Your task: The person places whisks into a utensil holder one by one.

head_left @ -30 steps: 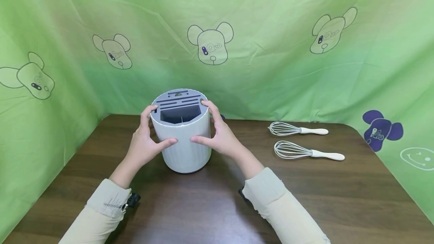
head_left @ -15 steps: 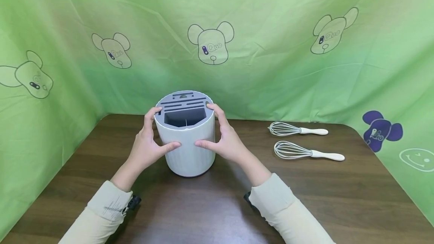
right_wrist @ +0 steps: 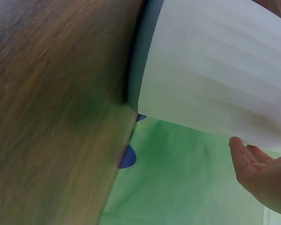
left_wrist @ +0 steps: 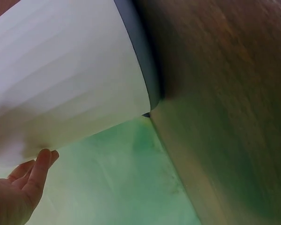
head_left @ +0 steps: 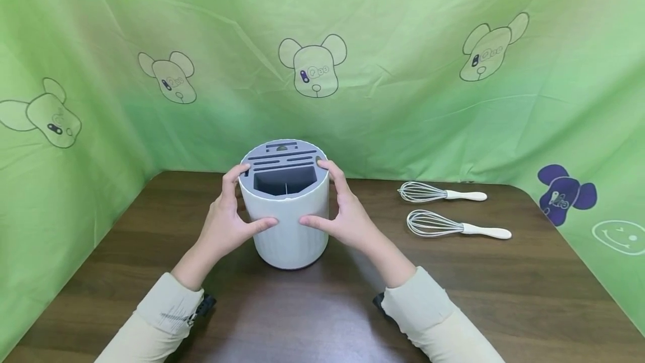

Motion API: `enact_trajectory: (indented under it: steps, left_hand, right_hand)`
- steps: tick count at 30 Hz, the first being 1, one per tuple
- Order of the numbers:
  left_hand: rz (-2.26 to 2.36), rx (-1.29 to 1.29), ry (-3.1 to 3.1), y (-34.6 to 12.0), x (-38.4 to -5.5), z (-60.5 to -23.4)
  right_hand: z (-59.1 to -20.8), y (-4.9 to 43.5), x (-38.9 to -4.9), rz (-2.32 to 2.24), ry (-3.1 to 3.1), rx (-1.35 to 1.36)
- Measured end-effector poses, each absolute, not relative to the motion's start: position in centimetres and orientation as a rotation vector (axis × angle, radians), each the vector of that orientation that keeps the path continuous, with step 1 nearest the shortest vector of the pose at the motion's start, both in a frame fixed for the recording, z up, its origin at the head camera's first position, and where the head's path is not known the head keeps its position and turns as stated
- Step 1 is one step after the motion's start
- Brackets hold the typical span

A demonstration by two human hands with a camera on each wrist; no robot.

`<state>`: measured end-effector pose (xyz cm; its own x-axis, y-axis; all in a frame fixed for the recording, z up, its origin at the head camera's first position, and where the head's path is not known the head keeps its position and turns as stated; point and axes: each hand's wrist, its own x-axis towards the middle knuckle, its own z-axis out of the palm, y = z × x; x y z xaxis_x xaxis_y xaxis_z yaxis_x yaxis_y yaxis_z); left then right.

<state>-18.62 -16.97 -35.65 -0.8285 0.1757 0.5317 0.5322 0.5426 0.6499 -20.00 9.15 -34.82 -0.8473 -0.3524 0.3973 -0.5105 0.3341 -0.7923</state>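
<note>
A white round knife block (head_left: 289,242) with a grey slotted top (head_left: 259,193) stands upright on the wooden table. Its top has long narrow slots and a larger divided opening at the front. My left hand (head_left: 225,222) grips its left side, thumb across the front wall and index finger at the top rim. On the opposite side my right hand (head_left: 353,218) holds it the same way. Both wrist views show the ribbed white wall and dark base close to the table, with fingertips against the wall; the other fingers are hidden in the head view.
Two whisks with white handles lie on the right of the table, a rear whisk (head_left: 466,195) and a front whisk (head_left: 486,231). A green printed cloth (head_left: 378,122) hangs behind the table (head_left: 282,318) and along its sides.
The knife block has shifted to the right and nearer to me, with both hands keeping their hold on it. The whisks have stayed where they were.
</note>
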Motion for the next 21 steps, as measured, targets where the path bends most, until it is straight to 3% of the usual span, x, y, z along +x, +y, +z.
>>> enact_trajectory:
  steps: [21]
  left_hand:
    - [-1.158,-0.609,-2.4,-15.7,-17.6,-35.3]
  right_hand:
    - [-34.2,10.9,-18.3,1.488,-2.47,0.785]
